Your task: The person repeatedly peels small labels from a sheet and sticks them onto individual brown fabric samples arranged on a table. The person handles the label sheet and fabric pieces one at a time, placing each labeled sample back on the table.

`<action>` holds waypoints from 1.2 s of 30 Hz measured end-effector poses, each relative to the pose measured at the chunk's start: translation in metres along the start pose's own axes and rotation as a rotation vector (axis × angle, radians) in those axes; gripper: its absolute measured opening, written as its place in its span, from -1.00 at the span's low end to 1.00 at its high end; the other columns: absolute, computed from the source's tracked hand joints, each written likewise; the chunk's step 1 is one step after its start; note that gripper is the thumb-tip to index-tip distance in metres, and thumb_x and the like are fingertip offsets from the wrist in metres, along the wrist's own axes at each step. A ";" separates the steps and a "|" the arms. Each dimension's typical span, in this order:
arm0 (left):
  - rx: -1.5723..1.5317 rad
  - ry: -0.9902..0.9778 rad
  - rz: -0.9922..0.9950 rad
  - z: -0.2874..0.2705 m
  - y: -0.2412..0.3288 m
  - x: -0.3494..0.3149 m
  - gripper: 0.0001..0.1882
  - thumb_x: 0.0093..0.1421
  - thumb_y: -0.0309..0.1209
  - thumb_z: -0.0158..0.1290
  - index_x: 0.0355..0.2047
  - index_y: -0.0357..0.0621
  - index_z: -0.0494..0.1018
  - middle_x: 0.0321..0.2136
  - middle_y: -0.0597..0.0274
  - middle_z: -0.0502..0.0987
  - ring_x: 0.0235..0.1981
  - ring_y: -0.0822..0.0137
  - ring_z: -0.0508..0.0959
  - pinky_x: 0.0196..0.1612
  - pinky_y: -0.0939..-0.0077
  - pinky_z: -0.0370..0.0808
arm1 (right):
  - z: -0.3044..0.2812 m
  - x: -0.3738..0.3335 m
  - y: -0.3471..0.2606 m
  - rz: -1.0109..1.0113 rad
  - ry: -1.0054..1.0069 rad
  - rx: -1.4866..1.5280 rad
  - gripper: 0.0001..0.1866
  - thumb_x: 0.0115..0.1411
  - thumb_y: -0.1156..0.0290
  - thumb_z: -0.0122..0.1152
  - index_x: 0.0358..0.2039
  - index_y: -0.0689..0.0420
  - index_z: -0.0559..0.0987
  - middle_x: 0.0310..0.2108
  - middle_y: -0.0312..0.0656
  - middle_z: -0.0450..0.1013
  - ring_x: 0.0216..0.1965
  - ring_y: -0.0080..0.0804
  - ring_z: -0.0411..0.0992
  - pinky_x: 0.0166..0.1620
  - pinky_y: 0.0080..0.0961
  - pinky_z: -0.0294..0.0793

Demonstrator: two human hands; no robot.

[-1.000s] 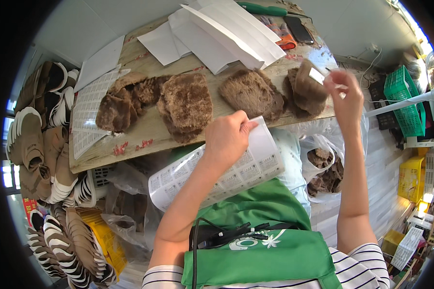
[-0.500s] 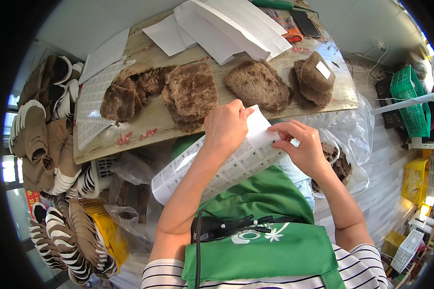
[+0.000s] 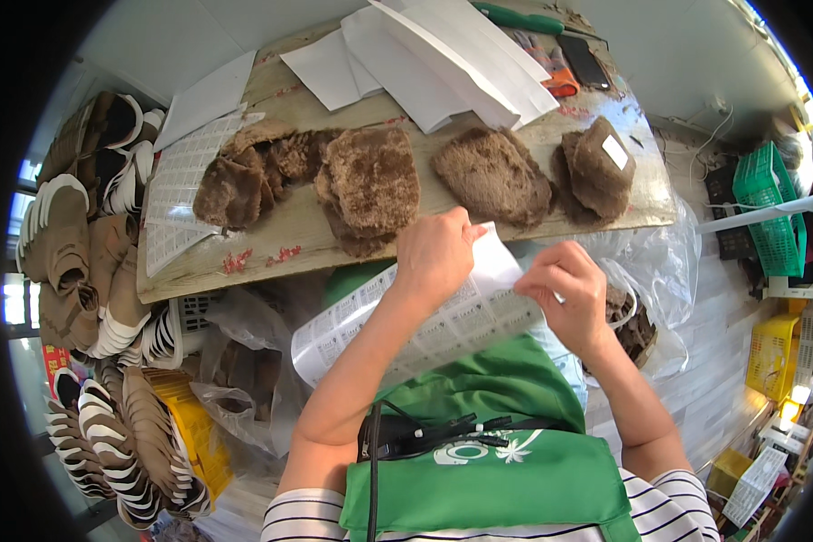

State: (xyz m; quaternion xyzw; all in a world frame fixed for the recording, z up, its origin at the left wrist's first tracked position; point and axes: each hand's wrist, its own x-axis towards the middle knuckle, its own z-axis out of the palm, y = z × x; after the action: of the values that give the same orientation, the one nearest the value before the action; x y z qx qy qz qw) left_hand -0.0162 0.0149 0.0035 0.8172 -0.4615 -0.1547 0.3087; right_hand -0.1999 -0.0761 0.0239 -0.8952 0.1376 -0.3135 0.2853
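Observation:
A sheet of printed stickers point(image 3: 465, 307) hangs curved over my lap, below the table's front edge. My left hand point(image 3: 435, 257) is closed on its upper edge, the thumb pressed near the bare white corner. Just off the sheet's right side, my right hand point(image 3: 569, 291) is pinched shut. A small white sticker point(image 3: 559, 298) shows between its fingertips, mostly hidden. Brown fleece pieces lie in piles along the table: a crumpled pile point(image 3: 235, 188), a squarish pile point(image 3: 370, 181), a rounded pile point(image 3: 494, 176) and a right-hand pile point(image 3: 598, 181) with a white sticker point(image 3: 614, 152) on top.
On the wooden table point(image 3: 285, 280) lie white paper sheets point(image 3: 434, 63), another sticker sheet point(image 3: 185, 185), gloves point(image 3: 556, 72), a dark phone point(image 3: 584, 61) and a green-handled tool point(image 3: 519, 18). Stacked brown shoe pieces point(image 3: 68, 253) stand left; a clear plastic bag point(image 3: 664, 262) hangs right.
My right hand has drawn away from the sheet's edge, slightly right and down, with a small white sticker now between its fingertips. My left hand keeps hold of the sheet. The view has shifted slightly.

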 end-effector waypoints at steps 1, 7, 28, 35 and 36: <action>-0.012 -0.011 -0.002 0.001 -0.002 0.000 -0.69 0.25 -0.23 0.16 -0.51 -0.22 0.49 -0.59 -0.10 0.53 -0.49 -0.16 0.54 -0.40 0.05 0.42 | -0.001 0.001 -0.003 -0.048 0.018 0.017 -0.81 -0.19 0.62 0.40 -0.51 0.10 0.60 -0.42 -0.26 0.49 -0.40 -0.22 0.45 -0.34 -0.35 0.46; -0.017 -0.034 0.027 0.006 -0.002 0.003 -0.74 0.22 -0.28 0.17 -0.47 -0.23 0.49 -0.46 -0.06 0.58 -0.42 -0.09 0.57 -0.36 0.04 0.44 | -0.012 0.003 -0.013 -0.050 0.039 0.397 -0.79 -0.10 0.66 0.36 -0.45 0.19 0.50 -0.44 -0.18 0.45 -0.38 -0.21 0.45 -0.23 -0.37 0.47; 0.057 0.054 0.558 0.059 0.002 0.017 -0.80 -0.07 -0.49 0.25 -0.49 -0.44 0.57 0.18 -0.21 0.37 0.29 -0.12 0.27 0.33 0.01 0.22 | 0.048 0.127 0.112 0.428 -0.266 0.208 -0.81 0.07 0.68 0.32 -0.28 0.27 0.55 -0.41 -0.29 0.51 -0.37 -0.59 0.43 -0.24 -0.56 0.48; 0.059 0.053 0.557 0.059 0.002 0.016 -0.80 -0.08 -0.50 0.24 -0.48 -0.46 0.58 0.19 -0.22 0.36 0.29 -0.11 0.27 0.33 0.00 0.21 | 0.050 0.128 0.113 0.423 -0.280 0.121 -0.77 0.03 0.63 0.37 -0.26 0.28 0.58 -0.39 -0.18 0.56 -0.32 -0.44 0.52 -0.18 -0.46 0.53; 0.055 0.050 0.558 0.059 0.003 0.016 -0.80 -0.08 -0.50 0.24 -0.48 -0.46 0.58 0.19 -0.22 0.36 0.29 -0.11 0.26 0.33 0.00 0.21 | 0.050 0.129 0.112 0.426 -0.281 0.100 -0.77 0.02 0.61 0.38 -0.26 0.28 0.59 -0.37 -0.12 0.57 -0.31 -0.36 0.55 -0.17 -0.41 0.54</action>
State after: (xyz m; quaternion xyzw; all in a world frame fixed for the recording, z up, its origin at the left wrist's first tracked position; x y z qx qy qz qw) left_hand -0.0414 -0.0208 -0.0393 0.6702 -0.6648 -0.0308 0.3284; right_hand -0.0767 -0.1993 -0.0132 -0.8656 0.2662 -0.1255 0.4051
